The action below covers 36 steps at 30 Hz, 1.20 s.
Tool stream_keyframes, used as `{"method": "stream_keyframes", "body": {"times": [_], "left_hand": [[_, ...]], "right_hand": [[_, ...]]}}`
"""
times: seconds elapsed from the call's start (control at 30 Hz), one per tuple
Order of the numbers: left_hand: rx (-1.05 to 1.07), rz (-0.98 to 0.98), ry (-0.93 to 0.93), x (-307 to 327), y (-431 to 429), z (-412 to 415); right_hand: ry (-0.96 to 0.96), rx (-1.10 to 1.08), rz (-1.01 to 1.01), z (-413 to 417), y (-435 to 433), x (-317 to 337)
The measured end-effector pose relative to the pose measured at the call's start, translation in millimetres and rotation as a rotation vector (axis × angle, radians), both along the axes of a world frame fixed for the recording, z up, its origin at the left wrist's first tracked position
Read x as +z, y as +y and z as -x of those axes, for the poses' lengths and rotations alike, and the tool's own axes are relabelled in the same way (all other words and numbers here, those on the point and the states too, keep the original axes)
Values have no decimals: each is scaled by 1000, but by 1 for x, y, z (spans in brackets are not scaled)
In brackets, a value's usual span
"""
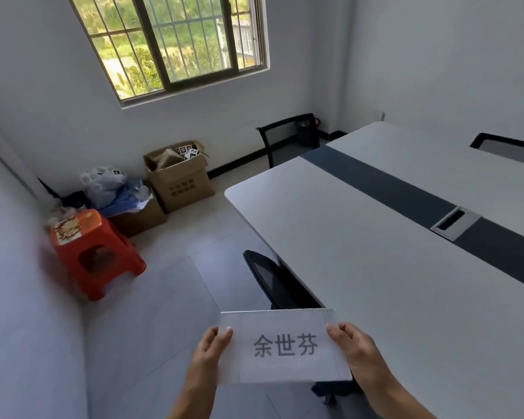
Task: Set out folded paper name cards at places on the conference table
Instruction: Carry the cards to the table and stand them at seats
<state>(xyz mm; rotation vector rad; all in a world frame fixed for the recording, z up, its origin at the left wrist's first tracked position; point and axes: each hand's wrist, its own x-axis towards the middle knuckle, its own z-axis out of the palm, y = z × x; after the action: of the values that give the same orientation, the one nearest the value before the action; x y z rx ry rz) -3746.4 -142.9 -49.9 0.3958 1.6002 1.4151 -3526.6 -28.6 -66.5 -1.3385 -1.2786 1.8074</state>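
A white paper name card [282, 346] with three large grey printed characters is held flat in front of me, low in the head view. My left hand [208, 352] grips its left edge and my right hand [356, 353] grips its right edge. The card hovers above the floor just off the near-left edge of the white conference table [360, 267], which has a dark strip down its middle. No card stands on the visible tabletop.
A black mesh chair [273, 279] is tucked at the table's near edge, just beyond the card; two more [285, 137] [508, 145] stand at the far sides. A cable slot [452, 222] sits in the strip. An orange stool [94, 252] and cardboard boxes [179, 176] line the left wall.
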Motion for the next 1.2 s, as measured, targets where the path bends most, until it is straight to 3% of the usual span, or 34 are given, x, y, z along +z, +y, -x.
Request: {"method": "stream_keyframes", "body": {"times": [0.3,0.6,1.0,1.2], "left_hand": [[-119,-7,59,-9,107,133],[-452,-51,103,10,237,254],[-986,-54,82,15,368,181],[-1128,-60,274,-13,453,137]], "right_hand": [[-8,-38,-46,121,92,15],[-15,-224,-21,220,148,29],[-83,-331,60,138,184,39],[-81,-445,32,95,238,29]]}}
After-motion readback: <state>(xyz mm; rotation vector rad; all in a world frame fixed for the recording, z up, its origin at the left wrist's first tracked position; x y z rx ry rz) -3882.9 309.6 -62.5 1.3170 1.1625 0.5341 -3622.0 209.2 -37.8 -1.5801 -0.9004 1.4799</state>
